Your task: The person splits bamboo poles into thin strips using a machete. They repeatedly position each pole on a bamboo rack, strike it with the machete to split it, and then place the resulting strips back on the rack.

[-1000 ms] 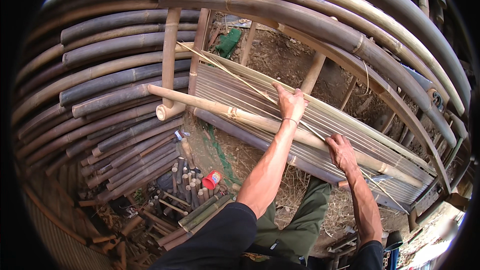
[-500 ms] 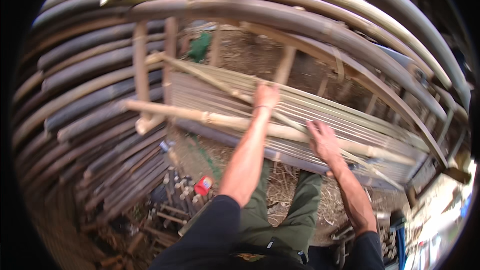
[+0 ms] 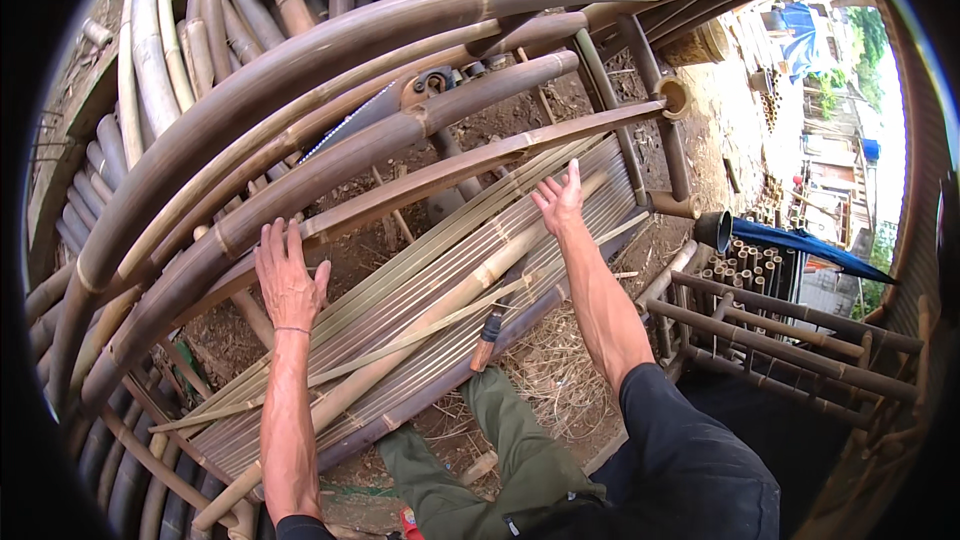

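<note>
Bamboo slat panel (image 3: 420,330) lies across the frame poles under both hands, left hand (image 3: 288,280) and right hand (image 3: 560,202) pressing flat with fingers spread, gripping nothing; uneven pressure could shift loose slats.

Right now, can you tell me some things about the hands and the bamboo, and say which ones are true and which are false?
1. Both hands lie flat on bamboo. True: the left hand rests on a thick pole, the right hand on the slat panel.
2. The right hand grips the saw. False: the saw lies up among the poles, untouched.
3. A tool with a reddish handle rests at the panel's lower edge. True.
4. The person wears red trousers. False: the trousers are green.
5. The slat panel stands upright. False: it lies slanted across the frame.
</note>
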